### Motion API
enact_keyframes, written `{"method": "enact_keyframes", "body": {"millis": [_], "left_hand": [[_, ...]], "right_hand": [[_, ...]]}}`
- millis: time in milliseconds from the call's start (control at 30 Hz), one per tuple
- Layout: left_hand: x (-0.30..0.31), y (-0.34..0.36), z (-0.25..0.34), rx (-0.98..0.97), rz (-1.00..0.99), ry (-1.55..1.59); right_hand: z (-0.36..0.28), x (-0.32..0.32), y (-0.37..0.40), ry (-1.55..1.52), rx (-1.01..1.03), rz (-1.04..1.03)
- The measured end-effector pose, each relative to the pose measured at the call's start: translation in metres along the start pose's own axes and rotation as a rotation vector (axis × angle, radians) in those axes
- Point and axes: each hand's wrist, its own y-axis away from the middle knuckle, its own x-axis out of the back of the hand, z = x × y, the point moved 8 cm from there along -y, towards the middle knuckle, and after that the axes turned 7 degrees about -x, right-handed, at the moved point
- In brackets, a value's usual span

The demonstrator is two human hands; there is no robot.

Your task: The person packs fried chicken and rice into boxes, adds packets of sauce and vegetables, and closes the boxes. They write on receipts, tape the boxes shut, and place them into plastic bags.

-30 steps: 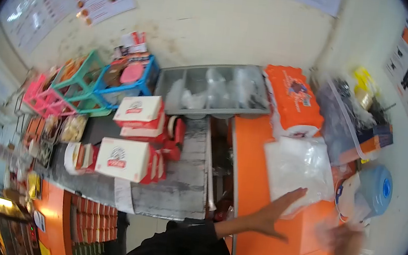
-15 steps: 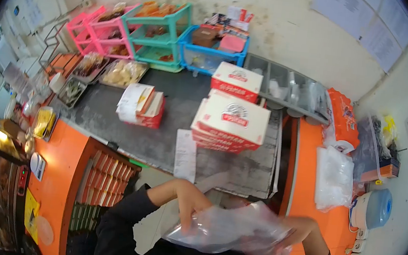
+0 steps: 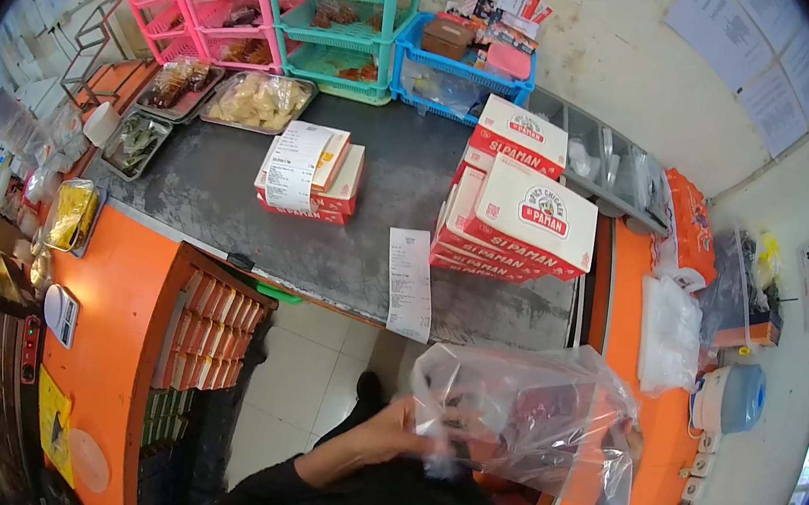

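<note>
A clear plastic bag (image 3: pixel 548 394) is stretched between my two hands in front of my body, below the table edge. My left hand (image 3: pixel 391 431) grips its left end, with the fingers partly visible through the film. At the bag's right end my right hand (image 3: pixel 634 440) holds the plastic; most of that hand is hidden behind it. Just beyond the bag, a long printed receipt (image 3: pixel 408 288) lies at the table's front edge. Behind it stand stacked red and white food boxes (image 3: pixel 533 217) marked "Si Paman".
Smaller boxes with a receipt on top (image 3: pixel 309 172) sit mid-table. Food trays (image 3: pixel 257 101), coloured baskets (image 3: pixel 345 31) and a grey divided bin (image 3: pixel 590 154) line the back. Folded plastic bags (image 3: pixel 670 333) lie on the orange counter (image 3: pixel 624 322) at right.
The plastic bag has been spread out wider and raised toward the table edge. My hands have turned with it, and the camera view has shifted, bringing the table closer.
</note>
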Motion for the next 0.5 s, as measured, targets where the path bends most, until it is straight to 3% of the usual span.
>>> {"method": "enact_keyframes", "body": {"millis": [33,100,133,167,267,367,400,433,500], "left_hand": [[0.006,-0.001,0.003,0.012,-0.003,0.013],[0.023,-0.006,0.019,-0.145,0.071,0.253],[0.018,-0.011,0.031,-0.327,0.059,0.313],[0.015,-0.017,0.018,-0.312,0.060,0.323],[0.013,-0.018,-0.067,0.155,0.211,0.660],[0.017,-0.014,-0.085,0.109,0.151,0.642],[0.015,-0.019,-0.079,-0.046,0.027,0.748],[0.014,-0.015,-0.083,-0.035,0.028,0.754],[0.034,-0.004,-0.104,0.116,0.323,0.455]], "right_hand": [[0.000,0.000,0.006,0.008,0.024,0.031],[0.000,0.005,0.011,-0.001,0.077,0.076],[0.002,0.005,0.014,0.003,0.094,0.096],[0.004,0.007,0.014,0.002,0.109,0.117],[0.006,0.011,0.025,-0.002,0.145,0.170],[0.007,0.010,0.038,0.021,0.175,0.207],[0.008,0.010,0.044,0.029,0.179,0.226],[0.009,0.009,0.045,0.037,0.180,0.235],[0.013,0.005,0.051,0.064,0.174,0.258]]}}
